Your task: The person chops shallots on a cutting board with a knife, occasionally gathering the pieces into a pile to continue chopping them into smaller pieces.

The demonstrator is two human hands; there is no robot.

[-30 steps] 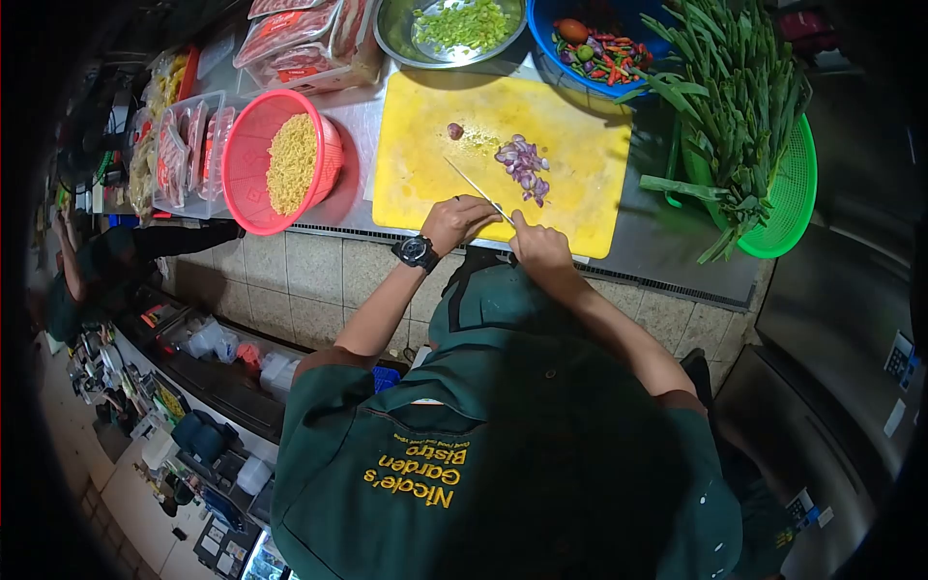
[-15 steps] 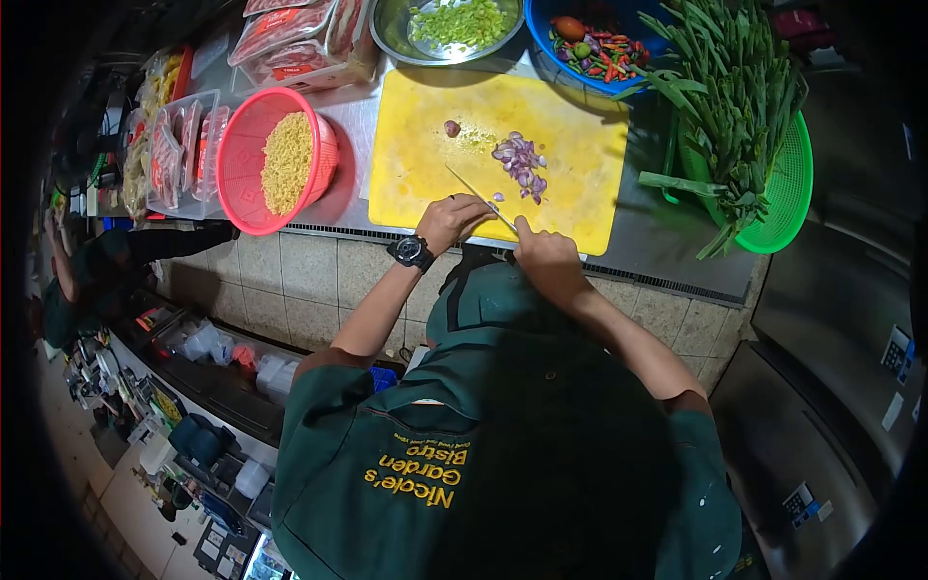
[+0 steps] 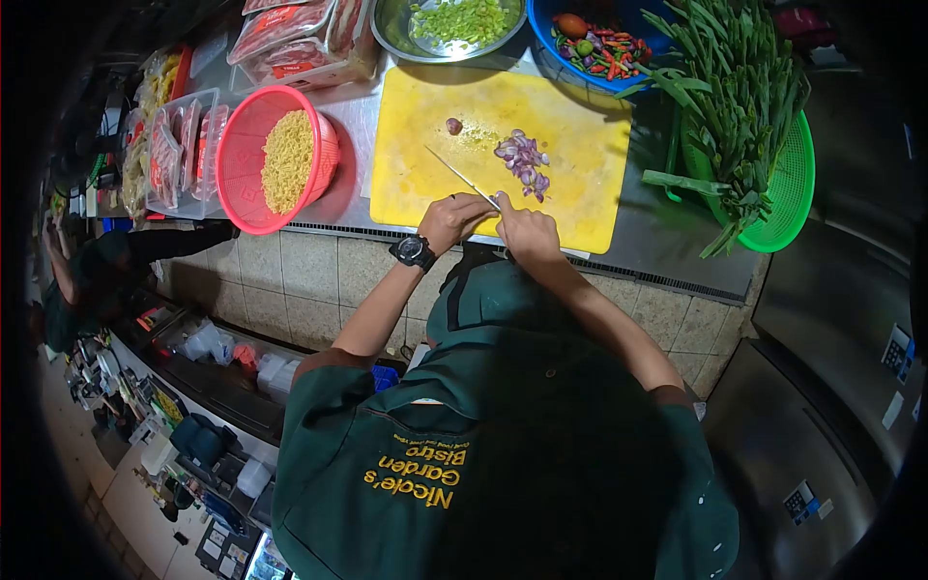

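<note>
My right hand [image 3: 530,232] is wrapped around the handle of a knife [image 3: 449,166]. Its blade points up and left across the yellow cutting board [image 3: 416,106], passing by my left fingertips. My left hand [image 3: 454,220], with a black watch on the wrist, has its fingers bent and drawn together at the board's near edge. What lies under those fingertips is hidden. Beyond the knife, to the right, is a loose pile of cut shallots [image 3: 523,159]. One small whole shallot [image 3: 453,126] sits apart, farther up the board.
Left of the board stands a pink basket [image 3: 227,159] of crumbly yellow food, with packed meat trays [image 3: 290,48] behind. A steel bowl [image 3: 387,39] of chopped greens and a blue basin [image 3: 546,63] of chillies are at the back. A green basket [image 3: 797,193] holds leafy stalks at right.
My right hand has shifted left and slightly up, closer to my left hand. The knife's tip has moved left and up over the board. My left hand stays nearly in place.
</note>
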